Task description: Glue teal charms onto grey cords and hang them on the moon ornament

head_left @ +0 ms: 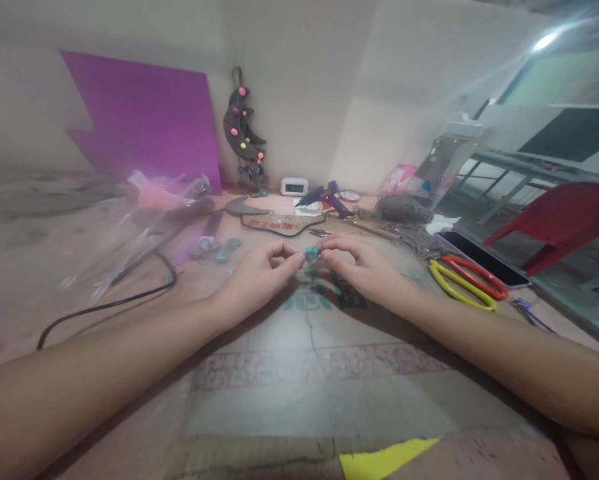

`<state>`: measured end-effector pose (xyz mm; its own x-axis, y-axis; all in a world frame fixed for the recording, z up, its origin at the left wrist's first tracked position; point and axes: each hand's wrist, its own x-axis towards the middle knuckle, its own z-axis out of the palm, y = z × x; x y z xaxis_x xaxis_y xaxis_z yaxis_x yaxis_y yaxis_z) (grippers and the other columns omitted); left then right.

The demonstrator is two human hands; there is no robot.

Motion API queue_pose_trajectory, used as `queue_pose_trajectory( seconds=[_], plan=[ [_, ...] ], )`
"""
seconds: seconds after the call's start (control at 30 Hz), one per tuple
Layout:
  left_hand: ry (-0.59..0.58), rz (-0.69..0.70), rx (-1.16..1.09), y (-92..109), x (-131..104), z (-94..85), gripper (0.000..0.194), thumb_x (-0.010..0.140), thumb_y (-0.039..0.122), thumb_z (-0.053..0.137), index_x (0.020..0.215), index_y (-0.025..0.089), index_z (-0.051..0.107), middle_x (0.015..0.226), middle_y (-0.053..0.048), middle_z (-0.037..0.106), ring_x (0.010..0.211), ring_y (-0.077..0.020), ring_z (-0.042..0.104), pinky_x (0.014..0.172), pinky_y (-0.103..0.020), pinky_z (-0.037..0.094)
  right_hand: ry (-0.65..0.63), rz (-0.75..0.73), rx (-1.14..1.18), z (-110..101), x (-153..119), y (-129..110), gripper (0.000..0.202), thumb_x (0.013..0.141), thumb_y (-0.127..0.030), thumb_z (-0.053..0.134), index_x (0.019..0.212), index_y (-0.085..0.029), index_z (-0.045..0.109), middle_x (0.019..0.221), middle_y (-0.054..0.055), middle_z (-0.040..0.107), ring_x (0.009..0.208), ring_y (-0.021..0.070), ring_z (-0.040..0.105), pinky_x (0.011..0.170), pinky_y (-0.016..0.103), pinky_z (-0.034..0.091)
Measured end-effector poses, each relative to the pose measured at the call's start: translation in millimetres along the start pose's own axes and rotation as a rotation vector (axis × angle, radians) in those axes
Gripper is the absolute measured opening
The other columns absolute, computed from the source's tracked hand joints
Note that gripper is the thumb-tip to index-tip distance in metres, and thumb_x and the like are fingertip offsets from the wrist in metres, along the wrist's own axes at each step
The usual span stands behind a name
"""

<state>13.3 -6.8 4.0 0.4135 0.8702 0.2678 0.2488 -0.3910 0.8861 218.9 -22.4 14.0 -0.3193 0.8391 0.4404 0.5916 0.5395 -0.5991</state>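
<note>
Between my fingertips, above the middle of the table, is a small turquoise flower-like piece (312, 253). My left hand (274, 263) pinches its left side between thumb and forefinger. On the other side, the thumb and forefinger of my right hand (352, 260) are closed on the same piece. A thin dark strand seems to trail down from it, though against the printed table cover (259, 407) I cannot be sure. Several small bluish-grey pieces (222, 250) lie to the left of my left hand, blurred.
A glue gun (327, 198), a small clock (294, 186) and grey yarn (404, 209) stand toward the wall. At right lie red-and-yellow-handled scissors (464, 283) and a phone (484, 258). A black cable (104, 307) and plastic bag (149, 207) are left. A decorated crescent moon (239, 127) hangs behind.
</note>
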Motion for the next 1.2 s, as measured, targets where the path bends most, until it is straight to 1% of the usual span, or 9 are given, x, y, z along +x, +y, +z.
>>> queue_pose_trajectory(
  seconds=[0.27,0.43,0.67,0.73,0.8,0.87,0.93,1.1,1.2],
  plan=[
    [-0.023,0.045,0.107,1,-3,-0.5,0.023,0.089,0.037,0.054,0.079,0.017,0.061,0.078,0.000,0.064,0.076,-0.0158,0.059,0.073,-0.026,0.044,-0.032,0.063,0.113,4,-2,-1,0.012,0.086,-0.032,0.062,0.084,-0.021,0.068,0.095,0.003,0.071,0.094,0.0181,0.064,0.090,0.035,0.048],
    [-0.075,0.054,0.101,2,-3,0.7,0.022,0.090,0.035,0.053,0.084,0.017,0.064,0.079,0.001,0.066,0.071,-0.0137,0.058,0.067,-0.024,0.044,-0.041,0.098,0.158,5,-3,-2,0.015,0.087,-0.034,0.060,0.080,-0.020,0.064,0.091,0.002,0.069,0.089,0.0166,0.063,0.087,0.033,0.047],
    [-0.011,0.011,0.090,-3,0,1.5,0.020,0.088,0.033,0.055,0.079,0.017,0.062,0.077,0.001,0.065,0.073,-0.0140,0.058,0.068,-0.024,0.042,-0.078,0.081,0.155,5,-4,5,0.020,0.089,-0.035,0.058,0.075,-0.021,0.062,0.087,0.002,0.067,0.085,0.0166,0.062,0.084,0.032,0.047],
    [0.055,-0.026,0.057,-6,2,1.1,0.019,0.088,0.032,0.054,0.079,0.017,0.062,0.079,0.000,0.065,0.075,-0.0143,0.058,0.070,-0.025,0.042,-0.012,0.100,0.136,3,-4,7,0.021,0.091,-0.037,0.055,0.079,-0.022,0.062,0.089,0.002,0.068,0.088,0.0173,0.062,0.085,0.032,0.047],
    [0.095,-0.073,0.031,-8,5,0.8,0.018,0.088,0.031,0.053,0.079,0.016,0.061,0.080,0.000,0.064,0.075,-0.0143,0.058,0.071,-0.025,0.043,0.123,0.148,0.090,0,-2,9,0.023,0.093,-0.040,0.052,0.082,-0.022,0.062,0.088,0.002,0.068,0.088,0.0179,0.063,0.085,0.032,0.048],
    [0.092,-0.087,0.028,-8,6,1.4,0.018,0.087,0.030,0.053,0.078,0.016,0.060,0.078,0.000,0.064,0.074,-0.0145,0.058,0.071,-0.026,0.043,0.269,0.205,0.027,-5,1,10,0.025,0.093,-0.041,0.050,0.084,-0.021,0.062,0.087,0.003,0.069,0.086,0.0185,0.063,0.084,0.033,0.048],
    [0.040,-0.068,0.043,-7,4,3.3,0.015,0.086,0.028,0.054,0.077,0.017,0.060,0.077,-0.001,0.065,0.074,-0.0152,0.059,0.071,-0.026,0.044,0.315,0.234,-0.035,-8,4,14,0.026,0.093,-0.040,0.049,0.084,-0.020,0.063,0.085,0.004,0.069,0.084,0.0194,0.063,0.083,0.034,0.049],
    [-0.082,0.185,0.194,0,-8,9.0,0.013,0.086,0.025,0.055,0.079,0.019,0.065,0.081,0.000,0.070,0.081,-0.0171,0.062,0.076,-0.028,0.044,0.073,0.037,-0.195,-8,8,31,0.025,0.089,-0.028,0.049,0.092,-0.020,0.073,0.101,0.010,0.067,0.101,0.0235,0.062,0.094,0.040,0.046],
    [-0.074,0.261,0.258,0,-10,9.6,0.012,0.085,0.024,0.057,0.079,0.019,0.065,0.083,-0.001,0.070,0.084,-0.0173,0.062,0.077,-0.028,0.044,0.071,0.005,-0.265,-6,6,30,0.028,0.090,-0.028,0.047,0.102,-0.021,0.071,0.097,0.008,0.068,0.094,0.0225,0.063,0.086,0.038,0.049]
  ],
)
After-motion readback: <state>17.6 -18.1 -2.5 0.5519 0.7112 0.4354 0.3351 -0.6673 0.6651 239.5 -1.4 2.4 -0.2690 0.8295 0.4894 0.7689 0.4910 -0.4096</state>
